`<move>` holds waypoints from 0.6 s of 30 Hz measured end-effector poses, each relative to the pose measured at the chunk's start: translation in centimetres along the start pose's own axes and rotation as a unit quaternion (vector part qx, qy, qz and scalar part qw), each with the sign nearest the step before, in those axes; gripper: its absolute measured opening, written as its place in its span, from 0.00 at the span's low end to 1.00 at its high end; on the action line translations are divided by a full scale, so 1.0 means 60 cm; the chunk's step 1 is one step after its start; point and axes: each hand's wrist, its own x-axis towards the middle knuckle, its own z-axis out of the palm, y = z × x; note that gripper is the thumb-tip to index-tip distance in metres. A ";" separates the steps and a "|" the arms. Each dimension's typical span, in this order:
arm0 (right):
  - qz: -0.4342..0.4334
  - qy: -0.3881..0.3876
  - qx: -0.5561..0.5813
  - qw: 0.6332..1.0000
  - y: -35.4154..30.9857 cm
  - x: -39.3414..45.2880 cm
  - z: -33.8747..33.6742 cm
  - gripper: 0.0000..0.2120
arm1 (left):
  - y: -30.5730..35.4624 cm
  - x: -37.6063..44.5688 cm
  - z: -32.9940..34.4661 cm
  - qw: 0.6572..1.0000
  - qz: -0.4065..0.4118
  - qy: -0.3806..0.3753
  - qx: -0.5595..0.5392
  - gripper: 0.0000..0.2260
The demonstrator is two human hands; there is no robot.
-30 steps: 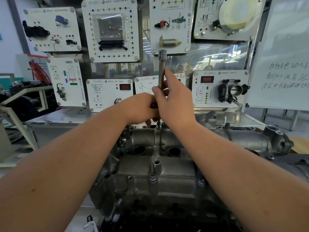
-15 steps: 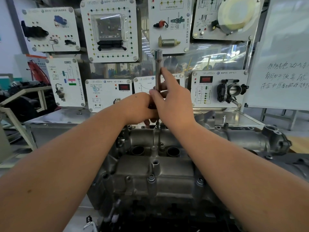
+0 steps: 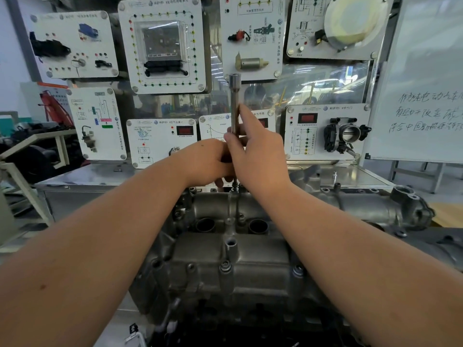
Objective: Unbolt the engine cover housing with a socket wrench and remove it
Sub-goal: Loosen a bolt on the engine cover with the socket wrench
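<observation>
Steel shaft upright, you have the socket wrench [image 3: 235,106] standing on a bolt at the far edge of the engine cover housing [image 3: 235,256], which sits in the middle of the scene, near you, in front of the metal table [image 3: 100,175] and the wall of white training panels [image 3: 160,43]. Your right hand [image 3: 258,151] pinches the shaft between thumb and fingers, the forefinger laid straight up along it. Your left hand [image 3: 208,161] is curled round the lower part of the tool; what its fingers clasp there is hidden behind the right hand, so I cannot tell exactly how its grip sits. The tool's lower end meets the housing just below both hands, though the bolt head itself is too small to make out.

You appear to be in the unbolting step, working a far fastener. Several bolts [image 3: 225,265] nearer you look seated, so the cover is not ready to lift. Next, keep the shaft square to the bolt, press down lightly, and turn without letting the socket ride off.
</observation>
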 end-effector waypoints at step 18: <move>0.022 -0.029 -0.014 0.999 0.006 0.005 0.000 0.28 | 0.002 -0.003 0.000 1.000 0.011 -0.015 -0.011 0.12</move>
